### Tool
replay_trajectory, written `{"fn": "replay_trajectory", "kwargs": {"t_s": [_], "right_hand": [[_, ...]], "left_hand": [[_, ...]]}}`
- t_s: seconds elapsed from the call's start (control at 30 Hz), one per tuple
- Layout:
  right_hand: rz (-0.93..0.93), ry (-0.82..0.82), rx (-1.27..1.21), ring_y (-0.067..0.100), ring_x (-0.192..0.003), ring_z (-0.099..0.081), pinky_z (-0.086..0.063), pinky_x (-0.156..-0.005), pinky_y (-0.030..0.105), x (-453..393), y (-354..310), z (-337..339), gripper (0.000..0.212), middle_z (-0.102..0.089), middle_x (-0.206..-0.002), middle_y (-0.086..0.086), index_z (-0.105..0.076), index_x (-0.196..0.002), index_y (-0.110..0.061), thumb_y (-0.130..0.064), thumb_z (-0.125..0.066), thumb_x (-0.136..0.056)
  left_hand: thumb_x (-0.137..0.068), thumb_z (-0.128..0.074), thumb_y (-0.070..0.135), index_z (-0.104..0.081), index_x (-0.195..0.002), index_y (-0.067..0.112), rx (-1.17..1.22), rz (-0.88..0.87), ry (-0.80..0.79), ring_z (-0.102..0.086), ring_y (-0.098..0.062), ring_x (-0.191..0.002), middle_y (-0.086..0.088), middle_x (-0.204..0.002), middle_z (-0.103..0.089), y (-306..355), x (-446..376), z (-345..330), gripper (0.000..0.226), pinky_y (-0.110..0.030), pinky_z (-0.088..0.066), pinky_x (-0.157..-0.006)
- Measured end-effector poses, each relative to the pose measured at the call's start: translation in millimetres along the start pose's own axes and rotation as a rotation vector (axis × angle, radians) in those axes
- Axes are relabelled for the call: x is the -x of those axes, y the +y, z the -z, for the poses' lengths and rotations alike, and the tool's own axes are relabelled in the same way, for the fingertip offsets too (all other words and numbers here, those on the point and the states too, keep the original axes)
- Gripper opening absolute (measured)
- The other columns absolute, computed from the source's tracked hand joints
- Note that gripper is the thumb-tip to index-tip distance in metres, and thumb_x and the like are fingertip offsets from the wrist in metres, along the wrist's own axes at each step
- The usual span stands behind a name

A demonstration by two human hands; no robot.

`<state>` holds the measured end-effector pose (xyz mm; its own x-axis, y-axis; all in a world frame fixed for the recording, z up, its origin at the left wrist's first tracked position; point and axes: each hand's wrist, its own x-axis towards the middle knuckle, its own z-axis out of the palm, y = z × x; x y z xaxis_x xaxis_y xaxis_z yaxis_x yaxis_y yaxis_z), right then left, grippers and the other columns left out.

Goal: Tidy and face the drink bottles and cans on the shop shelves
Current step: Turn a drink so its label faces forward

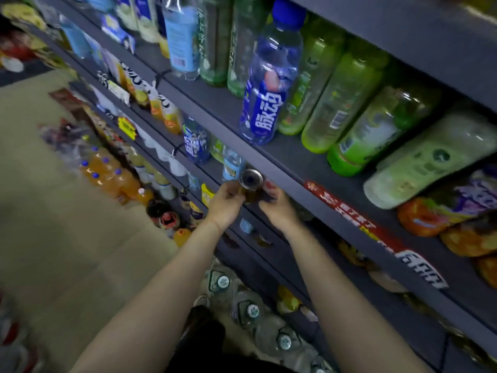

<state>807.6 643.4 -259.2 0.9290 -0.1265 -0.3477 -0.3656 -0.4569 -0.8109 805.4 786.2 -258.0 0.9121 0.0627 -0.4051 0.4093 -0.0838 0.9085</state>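
A drink can [251, 181] with a silver top and dark gold body is held between both hands at the front edge of a grey shelf [290, 181]. My left hand [225, 204] grips its left side. My right hand [277, 204] curls round its right side. Just above it a blue-labelled bottle [265, 84] with a blue cap stands at the shelf front, with several green bottles [347, 103] to its right. A pale blue bottle [231, 165] stands right behind the can.
Orange juice bottles [164, 109] and a blue bottle [196, 142] line the shelf further left. Packs of orange soda [113, 173] and large water jugs [250, 310] sit on the floor below. Red price strips [349, 214] run along the shelf edge. Snack bags [457, 219] lie at the right.
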Motion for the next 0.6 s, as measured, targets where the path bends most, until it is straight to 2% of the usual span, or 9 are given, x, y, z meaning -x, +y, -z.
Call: {"fn": "replay_trajectory", "kwargs": {"t_s": [0.07,0.1,0.17,0.23,0.3,0.37,0.43,0.5,0.6], "right_hand": [[-0.018,-0.002,0.034,0.026,-0.127,-0.054,-0.043,-0.109,0.049,-39.6,18.5,-20.3,0.081,-0.059,-0.135,0.008,-0.054,-0.135,-0.008,-0.037,-0.067,-0.061],[-0.023,-0.006,0.068,0.027,-0.127,-0.054,-0.043,-0.108,0.048,-43.5,12.7,-25.3,0.08,-0.059,-0.136,0.009,-0.054,-0.136,-0.008,-0.037,-0.073,-0.063],[-0.048,0.017,0.16,0.027,-0.126,-0.053,-0.044,-0.106,0.047,-45.3,-15.8,-36.7,0.069,-0.059,-0.136,0.01,-0.055,-0.135,-0.008,-0.025,-0.08,-0.073],[-0.076,0.028,0.211,0.029,-0.122,-0.055,-0.046,-0.102,0.046,-42.3,-34.3,-44.4,0.054,-0.062,-0.129,0.012,-0.059,-0.129,-0.008,-0.017,-0.077,-0.079],[-0.105,0.052,0.222,0.03,-0.12,-0.056,-0.047,-0.101,0.046,-43.3,-36.5,-47.7,0.051,-0.063,-0.126,0.013,-0.06,-0.127,-0.008,-0.018,-0.077,-0.08],[-0.117,0.081,0.216,0.028,-0.127,-0.052,-0.042,-0.106,0.043,-39.2,-41.3,-45.3,0.057,-0.059,-0.135,0.011,-0.057,-0.134,-0.009,-0.022,-0.077,-0.081],[-0.166,0.123,0.104,0.024,-0.133,-0.047,-0.037,-0.111,0.037,-32.1,-39.5,-39.4,0.062,-0.054,-0.141,0.004,-0.054,-0.139,-0.012,-0.031,-0.077,-0.084],[-0.189,0.183,-0.067,0.019,-0.132,-0.049,-0.039,-0.111,0.037,-22.9,-35.9,-34.6,0.065,-0.054,-0.141,-0.004,-0.057,-0.137,-0.021,-0.046,-0.076,-0.08],[-0.29,0.232,-0.235,0.02,-0.117,-0.059,-0.053,-0.097,0.047,-8.7,-18.8,-28.1,0.065,-0.056,-0.136,-0.003,-0.056,-0.136,-0.022,-0.06,-0.064,-0.084]], "left_hand": [[-0.095,-0.053,0.005,-0.051,-0.121,0.02,0.031,0.012,-0.07,-0.056,-0.02,-0.108,0.002,-0.11,-0.058,7.3,-25.4,5.4,0.03,-0.033,-0.044,-0.092],[-0.096,-0.052,0.003,-0.05,-0.119,0.02,0.041,0.018,-0.11,-0.057,-0.021,-0.109,0.002,-0.109,-0.058,8.7,-33.9,6.7,0.029,-0.035,-0.044,-0.095],[-0.096,-0.049,-0.001,-0.051,-0.116,0.018,0.018,0.04,-0.196,-0.056,-0.023,-0.113,-0.005,-0.115,-0.061,8.3,-55.2,11.9,0.028,-0.038,-0.045,-0.1],[-0.095,-0.044,-0.004,-0.055,-0.114,0.017,-0.079,0.021,-0.246,-0.056,-0.023,-0.113,-0.011,-0.123,-0.062,1.4,-68.3,14.8,0.031,-0.04,-0.044,-0.104],[-0.093,-0.039,-0.011,-0.057,-0.118,0.011,-0.061,0.02,-0.267,-0.056,-0.025,-0.114,-0.011,-0.121,-0.061,-8.0,-76.8,15.2,0.038,-0.035,-0.046,-0.099],[-0.09,-0.041,-0.012,-0.056,-0.121,0.006,-0.001,0.057,-0.3,-0.057,-0.025,-0.11,-0.006,-0.113,-0.061,-10.9,-78.8,17.3,0.039,-0.025,-0.048,-0.087],[-0.085,-0.053,-0.002,-0.055,-0.123,0.016,-0.036,0.05,-0.413,-0.06,-0.021,-0.101,-0.002,-0.107,-0.063,-10.7,-78.5,21.6,0.041,-0.023,-0.048,-0.078],[-0.082,-0.067,0.008,-0.046,-0.133,0.022,-0.227,0.022,-0.592,-0.058,-0.009,-0.095,0.002,-0.111,-0.061,-6.5,-74.8,23.8,0.056,-0.018,-0.047,-0.072],[-0.063,-0.085,0.038,-0.05,-0.129,0.027,-0.354,-0.047,-0.656,-0.059,-0.005,-0.103,0.015,-0.112,-0.061,-1.2,-61.1,18.3,0.075,-0.017,-0.047,-0.081]]}}
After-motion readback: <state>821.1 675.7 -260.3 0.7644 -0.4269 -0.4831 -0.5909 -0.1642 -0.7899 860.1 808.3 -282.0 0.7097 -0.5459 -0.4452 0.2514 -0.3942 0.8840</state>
